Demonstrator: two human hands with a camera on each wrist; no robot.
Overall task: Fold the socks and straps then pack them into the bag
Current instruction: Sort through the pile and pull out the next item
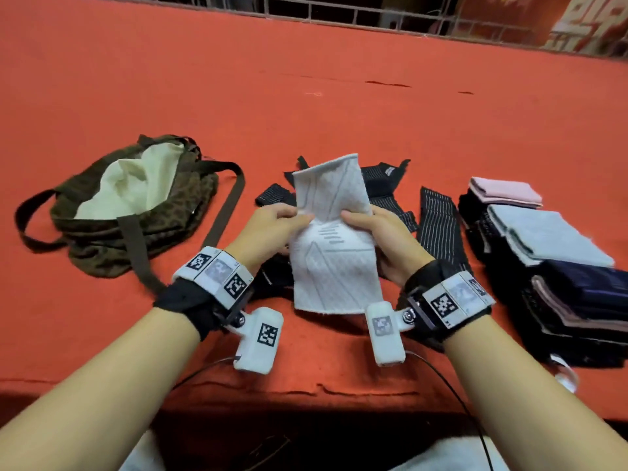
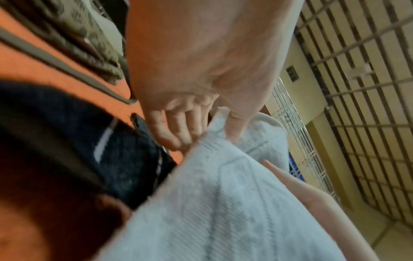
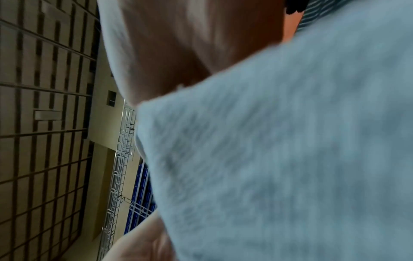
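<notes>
A white sock with grey line pattern point(image 1: 334, 232) is held up above the red table, bent at its middle. My left hand point(image 1: 275, 226) pinches its left edge with thumb on top. My right hand point(image 1: 373, 232) pinches its right edge the same way. In the left wrist view the white sock point(image 2: 223, 203) fills the lower right and the left hand's fingers point(image 2: 170, 127) curl behind its edge. The white sock point(image 3: 290, 141) covers most of the right wrist view. A brown leopard-print bag point(image 1: 136, 205) lies open at the left, its cream lining showing. Black striped straps point(image 1: 438, 226) lie under and beside the sock.
A stack of folded socks point(image 1: 550, 260), pink, grey and dark ones, stands at the right of the red table point(image 1: 306, 96). The bag's long strap point(image 1: 231, 198) trails toward the middle. A metal grid fence point(image 1: 339, 11) runs along the table's far edge.
</notes>
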